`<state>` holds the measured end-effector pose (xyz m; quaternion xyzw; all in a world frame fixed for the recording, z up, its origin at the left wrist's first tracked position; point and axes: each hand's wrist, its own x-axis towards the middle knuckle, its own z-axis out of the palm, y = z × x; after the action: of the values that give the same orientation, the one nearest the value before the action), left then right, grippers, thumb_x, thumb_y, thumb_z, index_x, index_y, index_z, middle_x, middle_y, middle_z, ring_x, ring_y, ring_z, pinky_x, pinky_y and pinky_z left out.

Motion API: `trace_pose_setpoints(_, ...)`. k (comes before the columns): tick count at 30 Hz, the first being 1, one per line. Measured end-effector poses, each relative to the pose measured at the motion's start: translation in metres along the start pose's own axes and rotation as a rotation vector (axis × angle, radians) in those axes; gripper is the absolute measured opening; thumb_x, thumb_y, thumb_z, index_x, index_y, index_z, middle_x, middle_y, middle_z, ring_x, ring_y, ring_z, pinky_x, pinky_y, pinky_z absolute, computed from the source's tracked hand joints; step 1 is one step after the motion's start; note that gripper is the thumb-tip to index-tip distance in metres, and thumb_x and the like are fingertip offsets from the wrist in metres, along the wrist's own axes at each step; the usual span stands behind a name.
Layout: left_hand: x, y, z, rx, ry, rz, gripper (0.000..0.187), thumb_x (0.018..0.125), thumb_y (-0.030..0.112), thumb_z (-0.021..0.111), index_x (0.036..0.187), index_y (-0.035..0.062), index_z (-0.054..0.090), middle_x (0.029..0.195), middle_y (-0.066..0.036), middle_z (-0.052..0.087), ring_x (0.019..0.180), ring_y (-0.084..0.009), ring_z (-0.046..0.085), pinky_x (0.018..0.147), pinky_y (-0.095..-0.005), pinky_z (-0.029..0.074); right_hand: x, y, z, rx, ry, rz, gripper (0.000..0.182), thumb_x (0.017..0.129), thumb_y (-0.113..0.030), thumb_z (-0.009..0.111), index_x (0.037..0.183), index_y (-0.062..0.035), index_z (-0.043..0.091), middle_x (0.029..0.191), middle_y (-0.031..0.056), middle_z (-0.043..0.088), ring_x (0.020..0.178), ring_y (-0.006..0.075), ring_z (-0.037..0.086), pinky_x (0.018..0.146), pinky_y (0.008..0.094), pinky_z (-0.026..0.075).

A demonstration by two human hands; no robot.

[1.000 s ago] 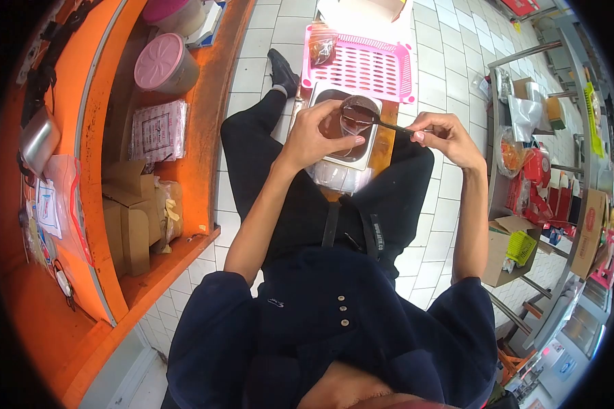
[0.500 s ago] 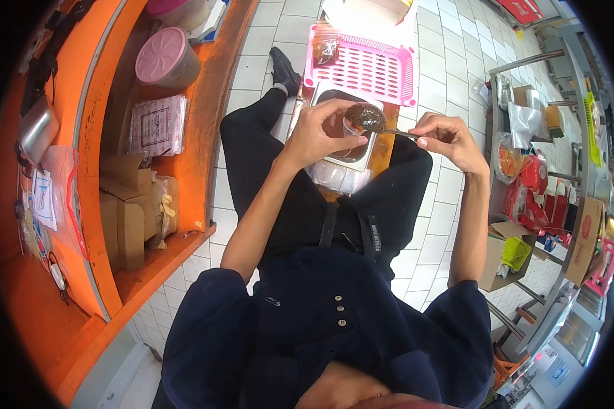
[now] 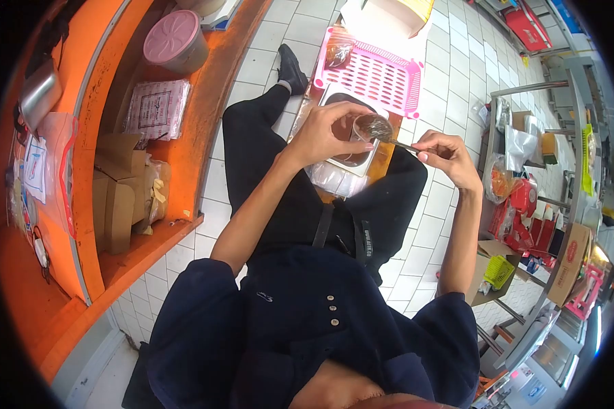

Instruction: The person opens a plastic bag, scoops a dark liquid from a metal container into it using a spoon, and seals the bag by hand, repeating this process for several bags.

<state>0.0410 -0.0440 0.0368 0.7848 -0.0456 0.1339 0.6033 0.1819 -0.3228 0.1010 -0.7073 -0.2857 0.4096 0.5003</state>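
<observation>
My left hand [image 3: 331, 134] is closed round a small clear cup [image 3: 359, 129], held over a metal container [image 3: 375, 109] with brown contents. In my right hand [image 3: 449, 155] is the thin handle of a dark spoon [image 3: 376, 127]. The spoon's bowl, coated in something dark and glossy, is at the cup's rim. What the cup holds is hard to make out. Just beyond the container lies a pink perforated basket [image 3: 382, 73] with a dark-filled plastic bag [image 3: 339, 52] in its left corner. Clear plastic [image 3: 338, 178] lies at the container's near side.
An orange shelf [image 3: 205, 116] on the left holds a pink-lidded tub [image 3: 175, 41], packets [image 3: 157, 109] and cardboard boxes [image 3: 119, 194]. On the right stand metal racks with bags and an open carton [image 3: 488, 273]. A white box [image 3: 389, 20] is beyond the basket.
The spoon's bowl has tilted and come lower, against the cup's rim. More of the cup shows now. The whole view has shifted slightly with the head.
</observation>
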Motion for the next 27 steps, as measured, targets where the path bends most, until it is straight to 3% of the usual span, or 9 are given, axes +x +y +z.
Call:
trace_pose_setpoints(3, 0.0, -0.005, 0.002, -0.013, 0.035, 0.044, 0.057, 0.072, 0.029, 0.092, 0.117, 0.0022, 0.071, 0.1, -0.008, 0.074, 0.086, -0.0178, 0.068, 0.078, -0.0307, 0.053, 0.003, -0.003, 0.0, -0.02, 0.004, -0.022, 0.015, 0.092, -0.002, 0.073, 0.106, -0.0001, 0.076, 0.097, 0.0024, 0.07, 0.084, 0.0082, 0.059, 0.075, 0.0245, 0.047)
trace_pose_setpoints(9, 0.0, -0.008, 0.004, -0.054, 0.027, 0.028, 0.063, 0.071, 0.032, 0.092, 0.117, -0.0034, 0.069, 0.095, -0.009, 0.071, 0.082, -0.0167, 0.064, 0.074, -0.0297, 0.052, 0.003, -0.006, -0.002, -0.047, 0.054, -0.009, 0.014, 0.095, -0.008, 0.071, 0.105, 0.0002, 0.076, 0.088, 0.0038, 0.07, 0.076, 0.0085, 0.058, 0.068, 0.0247, 0.046)
trace_pose_setpoints(19, -0.009, -0.017, -0.007, -0.066, 0.059, -0.03, 0.055, 0.074, 0.029, 0.09, 0.117, 0.0017, 0.07, 0.104, -0.008, 0.073, 0.082, -0.0161, 0.063, 0.074, -0.0285, 0.052, 0.001, -0.004, -0.007, 0.061, 0.183, 0.027, 0.013, 0.097, -0.01, 0.068, 0.103, -0.0005, 0.075, 0.079, 0.0043, 0.069, 0.062, 0.0053, 0.051, 0.049, 0.0199, 0.033)
trace_pose_setpoints(21, -0.014, -0.023, -0.01, -0.047, 0.192, 0.047, 0.054, 0.074, 0.028, 0.09, 0.118, 0.004, 0.071, 0.109, -0.008, 0.074, 0.083, -0.0163, 0.065, 0.074, -0.0282, 0.052, 0.006, -0.002, -0.01, 0.01, 0.19, 0.082, 0.014, 0.097, -0.009, 0.066, 0.102, 0.0017, 0.074, 0.079, 0.005, 0.069, 0.064, 0.007, 0.055, 0.052, 0.0215, 0.039)
trace_pose_setpoints(23, -0.021, -0.02, -0.016, -0.007, 0.19, 0.041, 0.054, 0.074, 0.025, 0.09, 0.119, 0.0045, 0.07, 0.111, -0.009, 0.074, 0.084, -0.0165, 0.065, 0.075, -0.0287, 0.053, 0.017, 0.006, -0.003, -0.393, 0.093, 0.113, 0.015, 0.095, -0.009, 0.066, 0.099, 0.0044, 0.073, 0.077, 0.0058, 0.069, 0.067, 0.0087, 0.059, 0.057, 0.0261, 0.047)
trace_pose_setpoints(24, -0.023, -0.014, -0.018, 0.027, 0.199, 0.009, 0.054, 0.073, 0.021, 0.09, 0.121, 0.0042, 0.07, 0.111, -0.009, 0.074, 0.091, -0.0172, 0.067, 0.08, -0.0296, 0.053, 0.024, 0.009, 0.008, -0.506, 0.079, 0.15, 0.015, 0.091, -0.008, 0.067, 0.097, 0.0045, 0.073, 0.077, 0.0093, 0.071, 0.069, 0.0183, 0.067, 0.065, 0.0338, 0.053)
trace_pose_setpoints(25, -0.024, -0.01, -0.019, 0.061, 0.208, -0.021, 0.055, 0.073, 0.016, 0.091, 0.122, 0.0039, 0.07, 0.111, -0.01, 0.074, 0.097, -0.0178, 0.069, 0.084, -0.0306, 0.053, 0.03, 0.017, 0.017, -0.502, 0.086, 0.147, 0.015, 0.091, -0.008, 0.067, 0.097, 0.0045, 0.073, 0.077, 0.0093, 0.071, 0.069, 0.0183, 0.067, 0.065, 0.0338, 0.053)
trace_pose_setpoints(27, -0.026, -0.011, -0.018, 0.089, 0.232, 0.021, 0.053, 0.074, 0.018, 0.09, 0.121, 0.004, 0.069, 0.112, -0.011, 0.073, 0.095, -0.0189, 0.069, 0.081, -0.0306, 0.054, 0.041, 0.032, 0.036, -0.818, 0.031, 0.093, 0.014, 0.089, -0.004, 0.069, 0.099, 0.0056, 0.072, 0.087, 0.0145, 0.074, 0.075, 0.0254, 0.072, 0.071, 0.0353, 0.056)
